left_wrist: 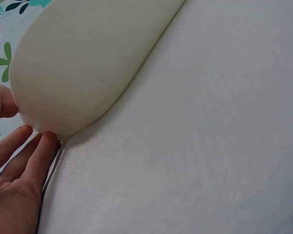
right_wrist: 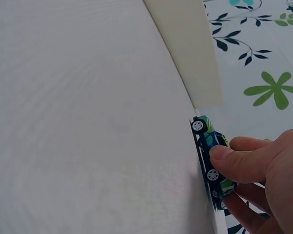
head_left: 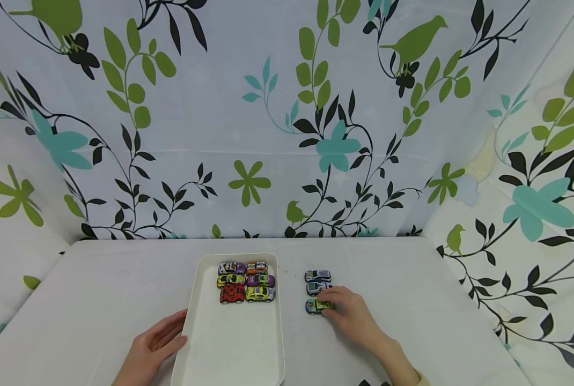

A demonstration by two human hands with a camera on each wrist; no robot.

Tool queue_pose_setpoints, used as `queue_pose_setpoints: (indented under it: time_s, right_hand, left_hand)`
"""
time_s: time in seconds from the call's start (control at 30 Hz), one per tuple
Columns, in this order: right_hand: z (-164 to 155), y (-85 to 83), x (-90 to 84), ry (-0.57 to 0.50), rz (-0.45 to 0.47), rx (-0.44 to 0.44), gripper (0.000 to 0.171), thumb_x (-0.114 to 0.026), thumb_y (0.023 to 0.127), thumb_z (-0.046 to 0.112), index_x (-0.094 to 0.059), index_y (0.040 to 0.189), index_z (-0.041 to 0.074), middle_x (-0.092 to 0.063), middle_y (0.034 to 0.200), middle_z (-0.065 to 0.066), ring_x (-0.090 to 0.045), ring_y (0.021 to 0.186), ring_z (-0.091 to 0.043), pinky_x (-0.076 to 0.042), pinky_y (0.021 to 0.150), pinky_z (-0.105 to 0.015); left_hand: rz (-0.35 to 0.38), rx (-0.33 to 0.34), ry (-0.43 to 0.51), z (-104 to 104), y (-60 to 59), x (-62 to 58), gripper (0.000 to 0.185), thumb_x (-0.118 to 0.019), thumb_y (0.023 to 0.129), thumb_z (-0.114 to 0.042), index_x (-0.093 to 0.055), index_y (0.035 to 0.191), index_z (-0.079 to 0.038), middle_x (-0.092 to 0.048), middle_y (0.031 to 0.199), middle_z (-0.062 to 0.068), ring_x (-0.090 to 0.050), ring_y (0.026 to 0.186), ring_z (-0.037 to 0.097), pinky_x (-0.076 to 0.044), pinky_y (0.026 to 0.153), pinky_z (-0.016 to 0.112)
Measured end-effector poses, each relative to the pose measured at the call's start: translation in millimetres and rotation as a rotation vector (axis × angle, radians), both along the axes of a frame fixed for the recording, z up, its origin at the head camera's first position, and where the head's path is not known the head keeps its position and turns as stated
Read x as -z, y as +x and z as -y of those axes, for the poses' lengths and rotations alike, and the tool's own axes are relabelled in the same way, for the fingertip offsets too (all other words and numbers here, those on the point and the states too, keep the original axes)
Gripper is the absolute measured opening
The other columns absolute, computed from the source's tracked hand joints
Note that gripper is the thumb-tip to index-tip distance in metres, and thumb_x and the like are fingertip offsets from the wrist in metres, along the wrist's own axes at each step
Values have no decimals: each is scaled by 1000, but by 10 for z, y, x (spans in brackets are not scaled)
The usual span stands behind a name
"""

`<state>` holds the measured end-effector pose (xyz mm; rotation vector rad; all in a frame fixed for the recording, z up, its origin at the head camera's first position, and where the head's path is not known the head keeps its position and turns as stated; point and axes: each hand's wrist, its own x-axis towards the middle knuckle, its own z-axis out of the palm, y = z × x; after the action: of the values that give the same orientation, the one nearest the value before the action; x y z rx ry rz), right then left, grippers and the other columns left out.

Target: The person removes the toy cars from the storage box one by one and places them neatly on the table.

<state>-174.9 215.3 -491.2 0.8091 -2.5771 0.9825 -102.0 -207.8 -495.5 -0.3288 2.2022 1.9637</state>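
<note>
A toy car (head_left: 313, 306) in green and blue is pinched between the thumb and fingers of my right hand (head_left: 352, 316). In the right wrist view this car (right_wrist: 212, 161) shows its dark underside edge and pale wheels, the thumb on its side. Just beyond it are two silver-and-blue toy cars (head_left: 318, 275), one behind the other, the nearer partly covered by my fingers. My left hand (head_left: 154, 343) touches the left side of a white tray (head_left: 229, 343), its fingertips against the outer wall (left_wrist: 78, 73). Several colourful toy cars (head_left: 232, 294) stand in two columns at the tray's far end.
The tray lies on a white-covered table (head_left: 98, 289), left of the loose cars. A patterned cloth (head_left: 210, 107) with leaves, birds and flowers hangs along the back and sides. Dark shapes (head_left: 374, 383) show at the bottom edge, near the right forearm.
</note>
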Motion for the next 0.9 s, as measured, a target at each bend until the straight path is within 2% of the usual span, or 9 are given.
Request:
queue_pose_setpoints:
  time_s: [0.2,0.33,0.67,0.9]
  right_hand:
    - [-26,-18,34,-32,-50,-24,34,-83,72,-5,-76,101,11,-69,111,2,-68,103,-20,-58,89,-32]
    - [-44,-28,57,-31,-67,-20,33,-83,73,-6,-76,100,11,-68,109,2,-68,101,-19,-58,87,-34]
    - [-54,-47,75,-43,-69,11,29,-84,74,-2,-76,99,11,-67,107,3,-66,101,-15,-57,86,-32]
    - [-53,-55,94,-66,-94,47,32,-87,71,-2,-76,98,11,-67,106,3,-66,100,-16,-57,85,-32]
  left_hand:
    - [-2,-4,-2,-13,6,-11,68,-73,92,-24,-43,150,-4,-45,152,18,-56,106,-15,-53,90,18]
    - [-4,-4,-6,-20,11,-24,68,-73,92,-24,-43,150,-4,-44,152,18,-56,106,-15,-53,90,17]
    - [10,1,-17,-28,20,-37,69,-73,92,-25,-43,150,-5,-44,153,17,-55,106,-16,-53,91,18]
    - [21,0,-33,-32,18,-33,70,-74,92,-28,-43,150,-5,-43,153,18,-57,110,-12,-55,96,26]
